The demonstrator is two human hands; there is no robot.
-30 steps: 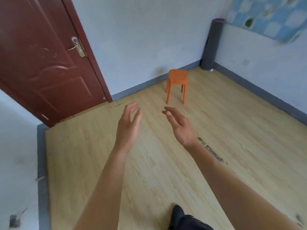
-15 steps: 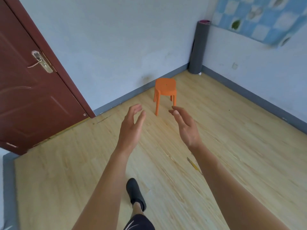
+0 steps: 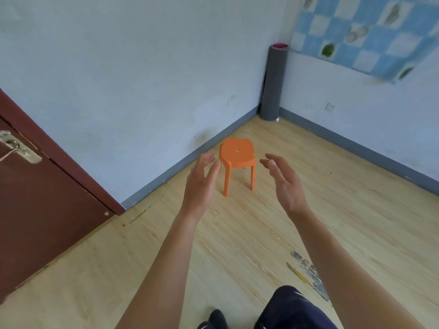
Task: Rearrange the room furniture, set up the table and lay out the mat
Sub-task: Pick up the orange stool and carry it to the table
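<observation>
Fingers [image 3: 207, 160] of the left hand [image 3: 199, 186] are loosely spread and a little bent, holding nothing, and the fingers [image 3: 275, 160] of the right hand [image 3: 285, 184] are the same, palms turned toward each other with a gap between them. In the head view, the only one, both bare forearms reach forward toward the orange stool [image 3: 237, 154], which stands upright on the wooden floor [image 3: 237, 245] near the grey skirting of the far wall. The left fingertips overlap the stool's left edge in the picture; whether they touch it cannot be told, though they look nearer the camera. Two front legs of the stool show plainly; the rear ones are mostly hidden behind the seat. The rolled mat [image 3: 273, 84], grey outside with a pink end on top, stands upright in the room's corner, well apart from the stool. A dark red door [image 3: 35, 198] with a metal handle [image 3: 16, 148] is cut off by the left edge. A blue checked cloth [image 3: 370, 32] on the right wall runs out of frame at the top and right, its prints too blurred to name. A white socket [image 3: 330, 107] sits below it. A dark-clothed knee [image 3: 294, 307] and a black shoe [image 3: 216, 319] are cut off at the bottom, beside a scuffed patch [image 3: 308, 271] on the floor.
</observation>
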